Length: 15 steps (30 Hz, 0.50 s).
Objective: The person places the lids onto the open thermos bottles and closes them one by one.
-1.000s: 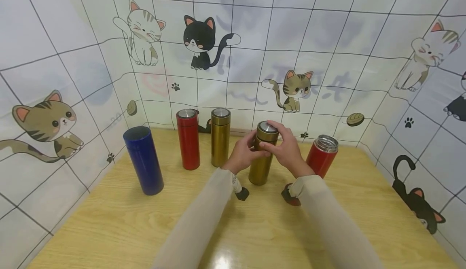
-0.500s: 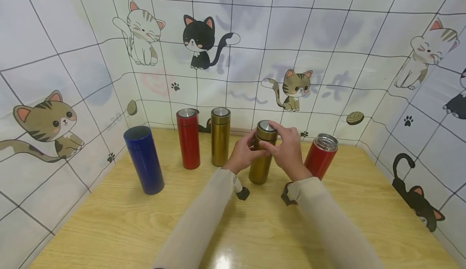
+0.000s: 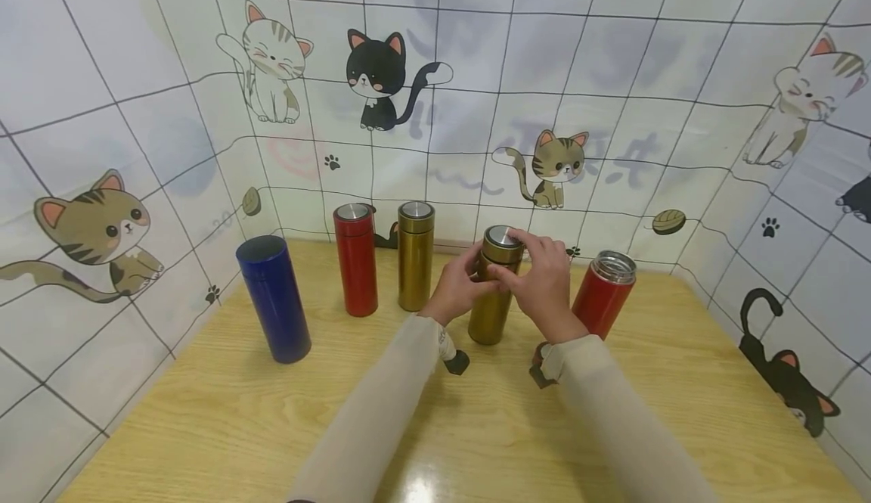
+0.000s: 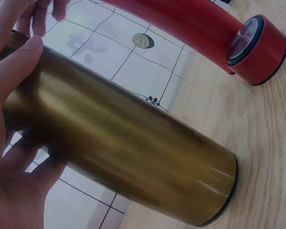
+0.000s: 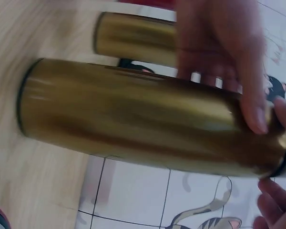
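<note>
A gold thermos bottle (image 3: 491, 310) with a steel-topped lid (image 3: 503, 237) stands on the table between both hands. My left hand (image 3: 457, 285) grips the upper body of this bottle from the left, its thumb across the front. From the other side, my right hand (image 3: 543, 280) holds the lid, fingers at its top edge and thumb just below it. In the right wrist view, the right fingers (image 5: 271, 202) curl about the dark-ringed lid end. An uncapped red thermos bottle (image 3: 602, 295) stands right of the right hand. Its steel mouth shows. A loose red lid (image 4: 262, 52) rests on the table near it.
Left of the hands stand a second gold thermos bottle (image 3: 415, 261), a capped red thermos bottle (image 3: 356, 268) and a blue thermos bottle (image 3: 275, 302). A wall cover with printed cats (image 3: 377, 79) encloses the back and sides of the wooden table (image 3: 238, 427).
The right hand has turned slightly on the lid, its fingers shifting a little to the right. My left hand and the bottles keep their places; the view has shifted slightly.
</note>
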Each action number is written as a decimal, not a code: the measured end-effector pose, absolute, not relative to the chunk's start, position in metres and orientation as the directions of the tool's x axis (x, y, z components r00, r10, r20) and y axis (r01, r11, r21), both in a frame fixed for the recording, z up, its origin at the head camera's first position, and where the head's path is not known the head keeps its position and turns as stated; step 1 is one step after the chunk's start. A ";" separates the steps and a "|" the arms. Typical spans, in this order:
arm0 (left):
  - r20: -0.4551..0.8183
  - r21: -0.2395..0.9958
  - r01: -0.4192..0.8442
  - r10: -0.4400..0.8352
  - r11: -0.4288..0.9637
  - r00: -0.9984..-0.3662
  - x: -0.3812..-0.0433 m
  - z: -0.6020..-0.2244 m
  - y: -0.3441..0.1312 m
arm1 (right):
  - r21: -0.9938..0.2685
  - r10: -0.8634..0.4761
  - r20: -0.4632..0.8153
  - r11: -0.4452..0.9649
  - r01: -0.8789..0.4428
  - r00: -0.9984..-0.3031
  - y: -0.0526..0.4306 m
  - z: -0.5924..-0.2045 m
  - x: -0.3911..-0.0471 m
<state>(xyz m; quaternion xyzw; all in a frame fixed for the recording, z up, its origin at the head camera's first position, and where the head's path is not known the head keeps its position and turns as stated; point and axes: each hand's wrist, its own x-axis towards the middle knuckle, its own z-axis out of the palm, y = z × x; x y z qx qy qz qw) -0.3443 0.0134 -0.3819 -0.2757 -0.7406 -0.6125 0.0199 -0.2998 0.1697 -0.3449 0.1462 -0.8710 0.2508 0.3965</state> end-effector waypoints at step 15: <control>0.351 0.900 0.424 0.405 0.104 -0.844 -0.346 -0.381 0.012 | -0.649 -0.198 0.486 0.570 -0.504 -0.851 0.184 -0.337 -0.313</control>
